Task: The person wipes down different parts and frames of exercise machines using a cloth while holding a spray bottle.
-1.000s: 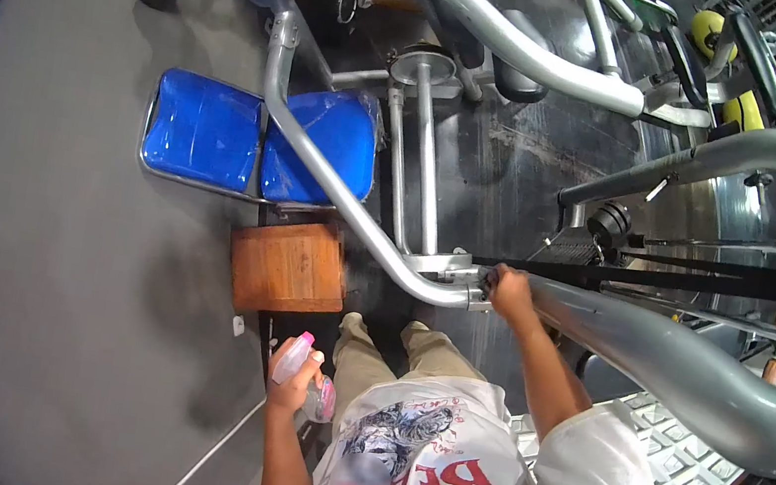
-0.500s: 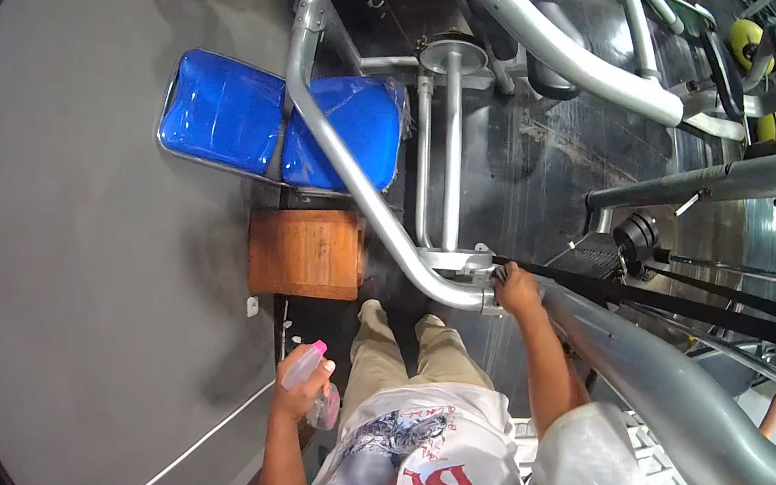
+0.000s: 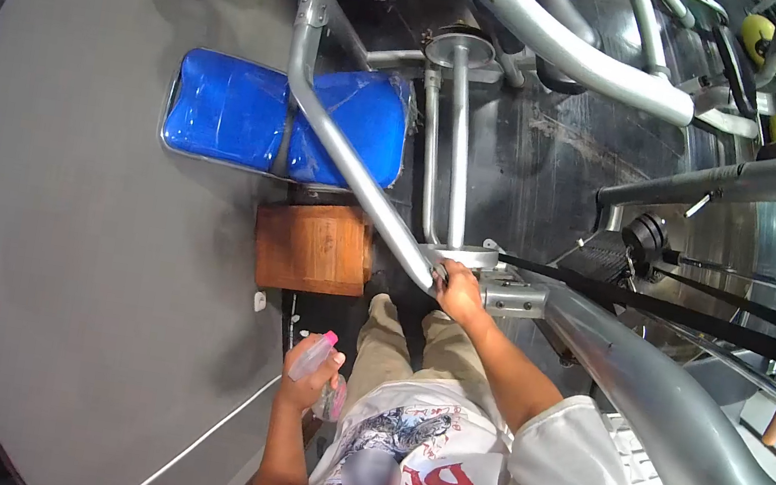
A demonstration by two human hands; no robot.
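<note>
Head view: at seven o'clock, the left hand (image 3: pixel 312 372) is wrapped around a spray bottle (image 3: pixel 306 358), its pink tip toward one o'clock. Next, a bent silver tube (image 3: pixel 362 185) slants from eleven o'clock down to the nearer right hand (image 3: pixel 460 295), curled on its low end (how tightly, I can't tell).

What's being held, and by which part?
The left hand holds a spray bottle by its neck; the right hand is on a silver bar, grip unclear.

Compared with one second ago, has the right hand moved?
Yes: judged against the bolted bracket, the right hand has moved leftward, onto the bent silver tube.
</note>
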